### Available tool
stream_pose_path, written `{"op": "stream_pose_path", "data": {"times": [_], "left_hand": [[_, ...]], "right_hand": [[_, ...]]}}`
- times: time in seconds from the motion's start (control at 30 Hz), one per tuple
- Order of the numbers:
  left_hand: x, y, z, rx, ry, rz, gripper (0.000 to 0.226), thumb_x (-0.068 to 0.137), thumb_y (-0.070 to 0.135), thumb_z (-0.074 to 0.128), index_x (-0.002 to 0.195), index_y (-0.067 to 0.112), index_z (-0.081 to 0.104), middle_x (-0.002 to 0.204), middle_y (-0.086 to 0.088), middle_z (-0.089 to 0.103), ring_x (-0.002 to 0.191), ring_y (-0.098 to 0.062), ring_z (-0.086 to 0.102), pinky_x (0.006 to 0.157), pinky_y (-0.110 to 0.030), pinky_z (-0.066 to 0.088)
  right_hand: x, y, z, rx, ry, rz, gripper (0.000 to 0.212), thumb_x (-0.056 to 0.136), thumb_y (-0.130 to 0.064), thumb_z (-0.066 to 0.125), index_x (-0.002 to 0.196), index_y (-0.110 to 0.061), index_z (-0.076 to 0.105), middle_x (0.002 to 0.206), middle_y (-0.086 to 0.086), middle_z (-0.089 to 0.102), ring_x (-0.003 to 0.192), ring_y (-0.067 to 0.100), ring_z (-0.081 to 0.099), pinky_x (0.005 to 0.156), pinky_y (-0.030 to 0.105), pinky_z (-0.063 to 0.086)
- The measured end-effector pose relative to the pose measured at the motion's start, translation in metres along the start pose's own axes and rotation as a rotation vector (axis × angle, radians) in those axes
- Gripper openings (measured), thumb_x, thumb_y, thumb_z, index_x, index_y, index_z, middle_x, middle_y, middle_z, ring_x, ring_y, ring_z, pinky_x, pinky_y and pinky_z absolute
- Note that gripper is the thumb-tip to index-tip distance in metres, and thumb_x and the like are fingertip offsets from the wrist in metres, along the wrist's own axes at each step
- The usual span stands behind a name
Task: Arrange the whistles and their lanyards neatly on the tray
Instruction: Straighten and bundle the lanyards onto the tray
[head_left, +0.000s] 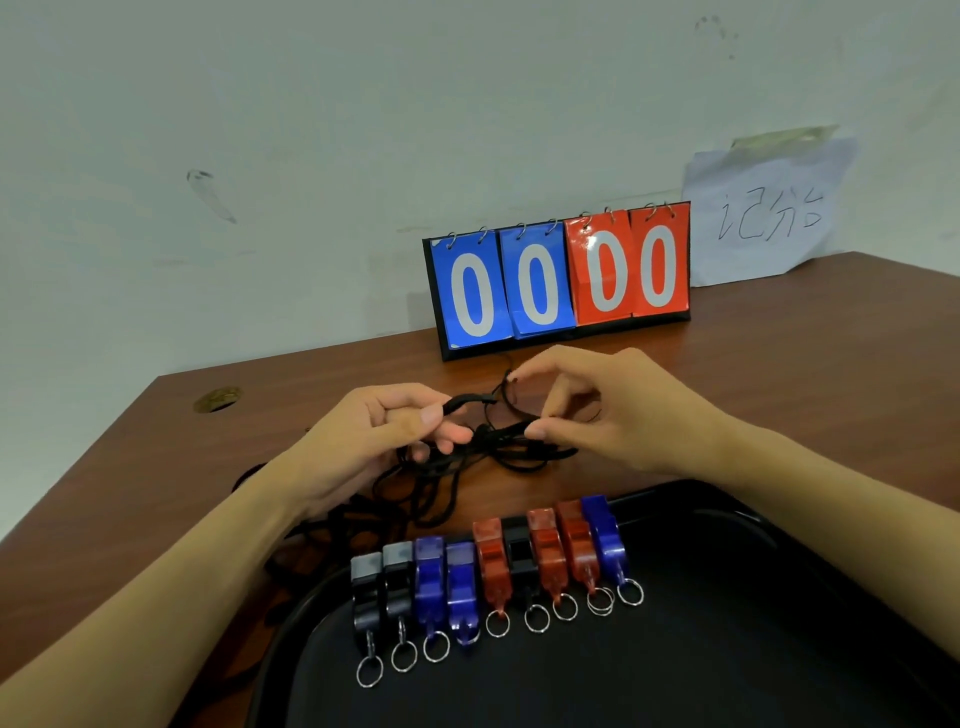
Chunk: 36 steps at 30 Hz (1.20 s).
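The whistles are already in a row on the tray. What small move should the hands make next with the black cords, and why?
Probably draw one lanyard free: the left hand and right hand both pinch the tangled black lanyards over the table, while the whistles sit lined up on the tray.

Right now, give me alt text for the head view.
Both hands, left and right, pinch tangled black lanyards above a wooden table. Nine whistles line a black tray; a scoreboard reads 0000.
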<state>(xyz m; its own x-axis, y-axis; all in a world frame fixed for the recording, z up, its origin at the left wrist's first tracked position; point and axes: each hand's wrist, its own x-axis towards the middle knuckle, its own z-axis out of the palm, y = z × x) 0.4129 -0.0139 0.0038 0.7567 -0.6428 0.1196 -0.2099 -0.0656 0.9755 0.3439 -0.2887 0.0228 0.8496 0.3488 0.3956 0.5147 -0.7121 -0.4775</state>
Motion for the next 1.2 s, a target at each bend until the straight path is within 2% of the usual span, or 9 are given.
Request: {"op": "stream_pose_path", "data": {"times": [0.13, 0.27, 0.37, 0.5, 0.7, 0.83, 0.9, 1.03, 1.2], "left_hand": [[0.000, 0.009, 0.007, 0.043, -0.051, -0.011, 0.018, 0.093, 0.021, 0.060, 0.095, 0.008, 0.073, 0.092, -0.003, 0.081, 0.077, -0.007, 0.066, 0.076, -0.021, 0.050], [0.002, 0.014, 0.013, 0.090, -0.079, -0.017, 0.016, 0.097, 0.025, 0.065, 0.096, 0.017, 0.078, 0.100, -0.009, 0.081, 0.086, -0.015, 0.065, 0.085, -0.031, 0.047], [0.002, 0.014, 0.017, 0.100, -0.087, -0.045, 0.016, 0.095, 0.028, 0.066, 0.095, 0.021, 0.079, 0.101, -0.009, 0.081, 0.086, -0.018, 0.062, 0.084, -0.027, 0.047], [0.002, 0.012, 0.019, 0.118, -0.095, -0.058, 0.014, 0.095, 0.031, 0.068, 0.096, 0.024, 0.080, 0.102, -0.010, 0.082, 0.091, -0.017, 0.069, 0.084, -0.020, 0.051], [0.003, 0.004, 0.013, 0.005, 0.038, -0.081, 0.018, 0.088, 0.023, 0.069, 0.098, 0.016, 0.082, 0.084, -0.006, 0.076, 0.076, -0.011, 0.067, 0.078, -0.020, 0.055], [0.005, 0.001, 0.004, -0.126, 0.190, -0.078, 0.057, 0.059, 0.045, 0.096, 0.105, 0.015, 0.081, 0.085, -0.007, 0.076, 0.077, -0.012, 0.070, 0.078, -0.021, 0.060], [0.004, 0.004, 0.002, -0.086, 0.238, -0.064, 0.067, 0.049, 0.052, 0.099, 0.103, 0.017, 0.082, 0.088, -0.008, 0.079, 0.079, -0.013, 0.073, 0.077, -0.021, 0.061], [-0.001, 0.017, -0.005, 0.044, 0.336, -0.048, 0.067, 0.045, 0.062, 0.096, 0.099, 0.025, 0.082, 0.094, -0.010, 0.082, 0.088, -0.016, 0.076, 0.077, -0.023, 0.063], [-0.015, 0.042, -0.007, -0.009, 0.393, -0.062, 0.091, 0.046, 0.052, 0.100, 0.124, 0.017, 0.068, 0.087, -0.007, 0.078, 0.090, -0.017, 0.076, 0.078, -0.030, 0.064]], "right_hand": [[0.000, -0.006, 0.000, -0.066, -0.068, -0.068, 0.068, 0.088, -0.037, 0.073, 0.148, -0.042, 0.041, 0.091, -0.020, 0.076, 0.094, -0.004, 0.070, 0.096, 0.027, 0.056], [-0.001, -0.010, 0.002, -0.076, -0.021, -0.174, 0.055, 0.090, -0.036, 0.071, 0.141, -0.038, 0.054, 0.096, -0.024, 0.070, 0.093, 0.001, 0.070, 0.086, 0.030, 0.060], [-0.001, -0.010, 0.002, -0.097, 0.047, -0.245, 0.048, 0.091, -0.037, 0.068, 0.138, -0.032, 0.060, 0.110, -0.012, 0.076, 0.092, 0.005, 0.071, 0.079, 0.030, 0.061], [-0.001, -0.009, 0.002, -0.143, 0.096, -0.323, 0.033, 0.093, -0.032, 0.067, 0.125, -0.024, 0.071, 0.108, -0.010, 0.076, 0.096, -0.007, 0.063, 0.084, 0.010, 0.053], [0.002, 0.007, -0.005, 0.000, 0.279, -0.168, 0.026, 0.094, -0.028, 0.066, 0.119, -0.023, 0.073, 0.107, -0.012, 0.075, 0.099, -0.003, 0.068, 0.086, 0.010, 0.052], [0.004, 0.021, -0.012, 0.233, 0.374, 0.004, 0.021, 0.097, -0.022, 0.065, 0.116, -0.021, 0.073, 0.106, -0.010, 0.075, 0.101, 0.003, 0.070, 0.092, 0.024, 0.058], [0.006, 0.026, -0.014, 0.292, 0.404, 0.033, 0.018, 0.097, -0.020, 0.066, 0.113, -0.022, 0.073, 0.100, -0.011, 0.075, 0.095, 0.004, 0.071, 0.089, 0.023, 0.058], [0.004, 0.037, -0.017, 0.365, 0.439, 0.058, 0.015, 0.096, -0.017, 0.068, 0.107, -0.026, 0.073, 0.093, -0.013, 0.074, 0.090, 0.004, 0.072, 0.083, 0.017, 0.056], [0.004, 0.039, -0.017, 0.508, 0.411, 0.079, 0.014, 0.094, -0.012, 0.069, 0.104, -0.022, 0.074, 0.092, -0.007, 0.076, 0.086, 0.004, 0.074, 0.078, 0.016, 0.057]]}}
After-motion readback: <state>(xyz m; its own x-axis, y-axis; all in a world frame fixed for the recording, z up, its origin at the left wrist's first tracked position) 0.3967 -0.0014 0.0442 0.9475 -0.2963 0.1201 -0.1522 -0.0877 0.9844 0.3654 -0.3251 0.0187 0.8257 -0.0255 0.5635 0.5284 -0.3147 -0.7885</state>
